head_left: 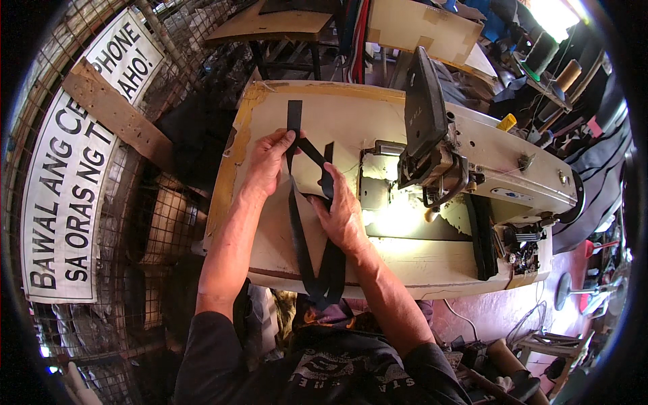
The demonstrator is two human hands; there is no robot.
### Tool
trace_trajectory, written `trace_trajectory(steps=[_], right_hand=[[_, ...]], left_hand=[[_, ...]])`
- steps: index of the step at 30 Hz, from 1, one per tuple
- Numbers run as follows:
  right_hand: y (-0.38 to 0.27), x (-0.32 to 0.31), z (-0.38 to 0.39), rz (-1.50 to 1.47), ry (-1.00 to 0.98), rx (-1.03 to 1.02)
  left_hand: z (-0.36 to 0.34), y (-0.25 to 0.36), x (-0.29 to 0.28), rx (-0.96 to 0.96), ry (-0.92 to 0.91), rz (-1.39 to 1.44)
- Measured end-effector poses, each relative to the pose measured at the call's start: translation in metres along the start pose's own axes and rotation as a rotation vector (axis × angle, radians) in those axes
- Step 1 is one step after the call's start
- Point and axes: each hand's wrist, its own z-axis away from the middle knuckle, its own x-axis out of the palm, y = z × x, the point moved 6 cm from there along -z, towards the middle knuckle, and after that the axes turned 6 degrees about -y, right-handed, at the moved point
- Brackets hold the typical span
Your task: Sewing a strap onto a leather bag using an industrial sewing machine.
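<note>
Black webbing strap (pixel 301 233) runs between my two hands and loops down over the front edge of the sewing table (pixel 270 260). My left hand (pixel 270 158) pinches it between thumb and fingers, with a short end standing up beyond the fingertips. Lower and to the right, my right hand (pixel 342 209) grips another stretch of the strap, its thumb and fingers closed round it. Just right of that hand stands an industrial sewing machine (pixel 499 152), its lamp light falling on the bed. The needle area is partly hidden by the machine head.
A folded black strip (pixel 482 236) lies across the machine bed. At left, a wire mesh wall (pixel 145 270) carries a printed sign (pixel 67 202) and a wooden board (pixel 118 115). Behind stands a wooden table (pixel 270 23). Thread cones (pixel 568 74) are at the far right.
</note>
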Motion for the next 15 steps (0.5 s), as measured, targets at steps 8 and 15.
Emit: trace_trajectory(steps=[8,15], right_hand=[[-0.002,-0.006,-0.002,-0.050,0.118,0.047],[-0.003,0.004,0.002,0.163,0.054,-0.024]], left_hand=[[-0.001,0.000,-0.005,-0.046,-0.080,0.133],[-0.002,-0.005,-0.023,-0.166,0.030,-0.018]])
